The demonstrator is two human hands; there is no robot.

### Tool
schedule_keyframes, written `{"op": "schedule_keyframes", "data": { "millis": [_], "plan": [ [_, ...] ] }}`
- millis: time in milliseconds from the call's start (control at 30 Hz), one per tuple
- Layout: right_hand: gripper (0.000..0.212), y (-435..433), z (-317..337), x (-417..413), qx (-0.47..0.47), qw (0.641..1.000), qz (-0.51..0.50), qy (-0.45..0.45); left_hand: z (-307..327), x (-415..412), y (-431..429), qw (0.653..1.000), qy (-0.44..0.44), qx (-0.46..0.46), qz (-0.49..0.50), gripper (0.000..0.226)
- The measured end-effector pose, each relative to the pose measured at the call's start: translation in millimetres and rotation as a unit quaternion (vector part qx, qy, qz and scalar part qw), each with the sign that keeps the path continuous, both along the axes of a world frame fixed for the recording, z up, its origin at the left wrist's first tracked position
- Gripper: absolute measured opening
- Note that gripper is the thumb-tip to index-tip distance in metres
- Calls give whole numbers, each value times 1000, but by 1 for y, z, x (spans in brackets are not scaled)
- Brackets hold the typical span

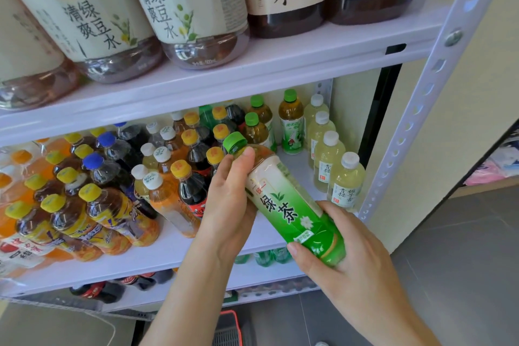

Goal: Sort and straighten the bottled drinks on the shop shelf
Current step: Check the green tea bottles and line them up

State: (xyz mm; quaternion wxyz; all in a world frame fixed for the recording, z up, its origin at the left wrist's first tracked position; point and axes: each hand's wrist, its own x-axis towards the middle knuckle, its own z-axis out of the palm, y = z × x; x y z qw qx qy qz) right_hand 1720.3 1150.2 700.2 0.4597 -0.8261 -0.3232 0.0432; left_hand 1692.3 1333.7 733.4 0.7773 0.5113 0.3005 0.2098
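Both hands hold a green tea bottle tilted in front of the middle shelf. Its green cap points up and left, and its base points down and right. The left hand wraps the neck and shoulder, one fingertip resting just below the cap. The right hand cups the base, fingers curled round it. On the shelf behind stand green-capped bottles at the rear, white-capped pale drinks in a row at the right, and yellow-capped dark drinks at the left. Large bottles stand on the shelf above.
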Motion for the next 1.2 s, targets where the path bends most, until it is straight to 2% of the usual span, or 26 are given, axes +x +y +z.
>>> {"op": "schedule_keyframes", "data": {
  "millis": [67, 133, 200, 367, 500, 567, 633, 700, 733, 800, 867, 1000, 1100, 1200],
  "plan": [
    [57, -1, -3, 2, 25, 999, -37, -31, 0, 1, 5, 1000, 20, 8, -4, 71],
    [63, -2, -6, 6, 63, 993, -65, -70, -2, 1, 8, 999, 26, 21, -14, 48],
    [62, -3, -8, 10, 110, 986, -78, -100, -5, 1, 9, 998, 41, 18, -31, 41],
    [64, -5, -15, 16, 235, 954, -81, -168, -9, 0, 11, 995, 18, -5, -103, 66],
    [77, -3, -20, 15, 341, 928, -87, -126, -16, 3, 9, 990, 34, -16, -138, 65],
    [75, -5, -19, 21, 319, 933, -100, -135, -20, 3, 6, 991, 32, -24, -128, 67],
    [76, -9, -17, 30, 262, 952, -125, -95, -20, 3, 4, 996, 15, -9, -92, 62],
    [78, -10, -18, 35, 219, 966, -138, -13, -13, 3, 5, 998, -4, 46, -46, 50],
    [76, -10, -22, 36, 198, 971, -137, -2, -7, 3, 5, 996, -12, 86, -23, 46],
    [69, -7, -30, 38, 139, 982, -120, -34, 3, 2, 7, 985, -25, 171, 17, 44],
    [60, -1, -39, 42, 94, 988, -100, -77, 12, 1, 8, 961, -21, 272, 43, 46],
    [53, 7, -47, 53, 63, 984, -98, -136, 17, 17, 9, 856, 69, 507, 67, 49],
    [50, 12, -37, 65, 40, 981, -95, -164, 7, 54, 8, 805, 113, 581, 30, 53],
    [58, 21, -24, 72, -28, 984, -80, -157, -13, 98, 15, 746, 150, 649, -3, 56]
  ]
}}
